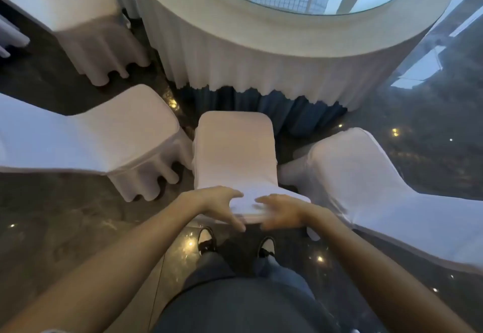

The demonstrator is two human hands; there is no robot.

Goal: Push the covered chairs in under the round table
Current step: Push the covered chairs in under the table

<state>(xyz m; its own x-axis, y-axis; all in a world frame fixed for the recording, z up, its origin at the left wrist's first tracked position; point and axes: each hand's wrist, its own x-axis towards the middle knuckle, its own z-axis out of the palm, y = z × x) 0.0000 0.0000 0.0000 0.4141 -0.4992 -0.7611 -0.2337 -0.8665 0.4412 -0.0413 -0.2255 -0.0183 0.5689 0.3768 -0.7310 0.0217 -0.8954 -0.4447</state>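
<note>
The middle covered chair (235, 149) is standing just short of the round desk (261, 53), its seat facing the skirt. Both hands, left (219, 202) and right (279, 212), are resting on its backrest top, fingers loosely spread, clamping nothing. Other covered chairs (117, 134) are flanking it on the dark floor (65, 228).

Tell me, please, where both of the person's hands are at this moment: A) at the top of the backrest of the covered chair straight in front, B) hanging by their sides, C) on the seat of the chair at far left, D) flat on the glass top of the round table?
A: the left hand and right hand are both at the top edge of the middle chair, whose seat faces the round table.
</note>
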